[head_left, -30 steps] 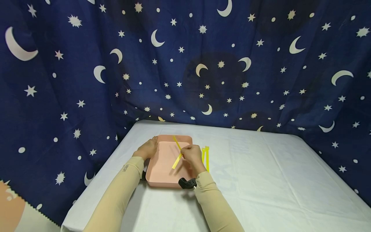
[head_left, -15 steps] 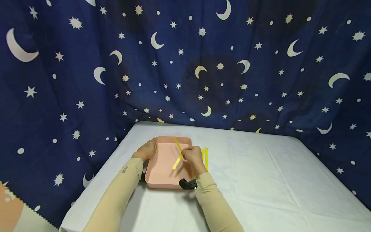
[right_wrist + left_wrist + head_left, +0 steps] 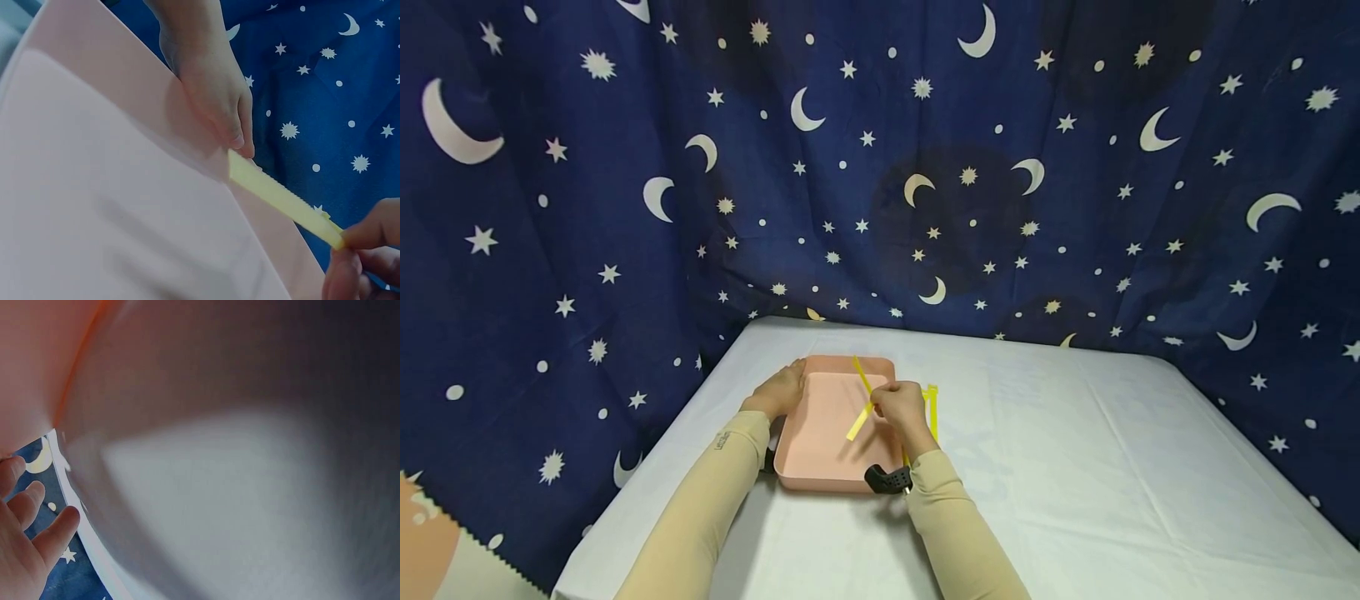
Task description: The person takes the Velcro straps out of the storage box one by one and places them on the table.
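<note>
Head view: at lower centre, the right hand (image 3: pixel 900 410) pinches a yellow strip (image 3: pixel 859 419) over the pink tray (image 3: pixel 820 450); the left hand (image 3: pixel 778 390) grips the tray's left rim.

Left wrist view: relaxed fingers (image 3: pixel 37 515) at lower left.

Right wrist view: fingertips (image 3: pixel 350 250) pinch the strip's end at lower right.

Head camera looks forward and down from above the pink tray (image 3: pixel 820 442); the left wrist view presses blurred against its wall, while the right wrist view closely faces across it toward the curtain (image 3: pixel 325 75).
</note>
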### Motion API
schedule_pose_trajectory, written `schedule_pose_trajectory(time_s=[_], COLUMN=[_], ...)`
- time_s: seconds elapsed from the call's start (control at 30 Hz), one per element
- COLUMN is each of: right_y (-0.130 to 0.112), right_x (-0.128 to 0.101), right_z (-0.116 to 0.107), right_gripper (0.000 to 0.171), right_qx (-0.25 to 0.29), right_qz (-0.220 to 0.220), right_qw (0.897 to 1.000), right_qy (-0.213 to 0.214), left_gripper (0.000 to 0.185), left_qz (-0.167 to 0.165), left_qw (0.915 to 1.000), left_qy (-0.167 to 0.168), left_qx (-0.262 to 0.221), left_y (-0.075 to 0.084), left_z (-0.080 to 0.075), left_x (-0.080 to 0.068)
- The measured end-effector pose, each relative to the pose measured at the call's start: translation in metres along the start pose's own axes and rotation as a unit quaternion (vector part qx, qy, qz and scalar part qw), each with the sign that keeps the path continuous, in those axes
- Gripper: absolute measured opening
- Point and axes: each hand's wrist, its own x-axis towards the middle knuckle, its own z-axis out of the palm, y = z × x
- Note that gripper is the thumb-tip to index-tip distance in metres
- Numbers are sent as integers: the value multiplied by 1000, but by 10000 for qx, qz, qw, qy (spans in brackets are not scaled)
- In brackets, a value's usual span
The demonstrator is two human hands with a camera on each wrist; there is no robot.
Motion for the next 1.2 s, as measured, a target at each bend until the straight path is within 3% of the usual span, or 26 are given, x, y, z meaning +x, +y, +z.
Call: schedule_pose_trajectory(time_s=[0.8, 1.2], right_y=[5, 10], right_x=[3, 3], right_z=[-15, -25], right_gripper=[16, 18], right_qx=[358, 437], right_qz=[-304, -232], right_qw=[9988, 9985], right_qy=[166, 236], left_gripper=[51, 51], left_qz=[21, 21], left_qw=[10000, 9999], left_qy=[31, -26], left_qx=[-30, 95], left_y=[1, -1], left_z=[-4, 0], left_x=[-1, 2])
